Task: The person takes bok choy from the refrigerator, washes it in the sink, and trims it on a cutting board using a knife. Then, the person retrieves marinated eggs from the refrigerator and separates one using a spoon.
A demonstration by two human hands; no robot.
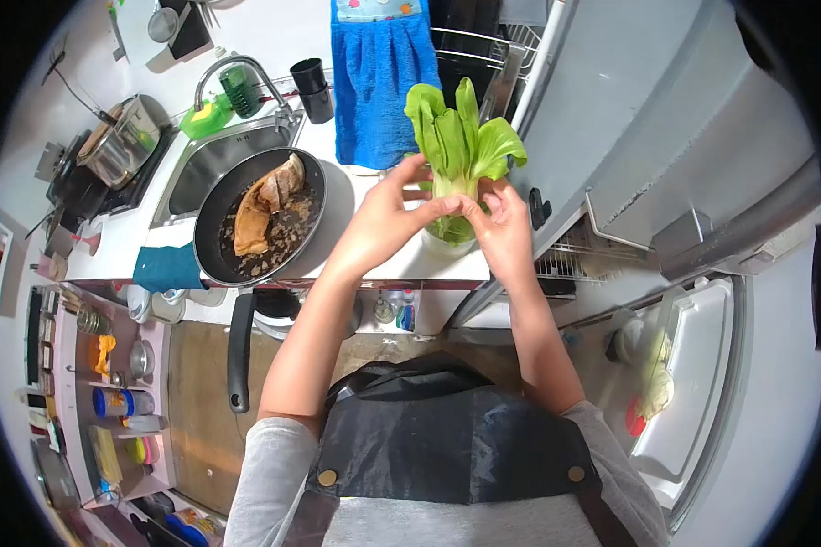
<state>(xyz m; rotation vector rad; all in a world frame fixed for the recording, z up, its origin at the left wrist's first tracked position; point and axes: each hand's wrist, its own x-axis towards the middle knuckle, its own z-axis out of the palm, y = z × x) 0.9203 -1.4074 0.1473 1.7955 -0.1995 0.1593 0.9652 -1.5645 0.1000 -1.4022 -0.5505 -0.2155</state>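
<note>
A leafy green vegetable that looks like bok choy stands upright at the counter's right end, its leaves pointing away from me. Its base sits in a pale, see-through container, where more green shows. My left hand curls around the stems from the left. From the right, my right hand closes on them, and the two thumbs come close together in front. Some fingertips are hidden behind the stems.
A black frying pan with a browned piece of meat sits by the sink, its handle jutting toward me. A blue towel hangs behind. An open fridge door stands at right; shelves are at left.
</note>
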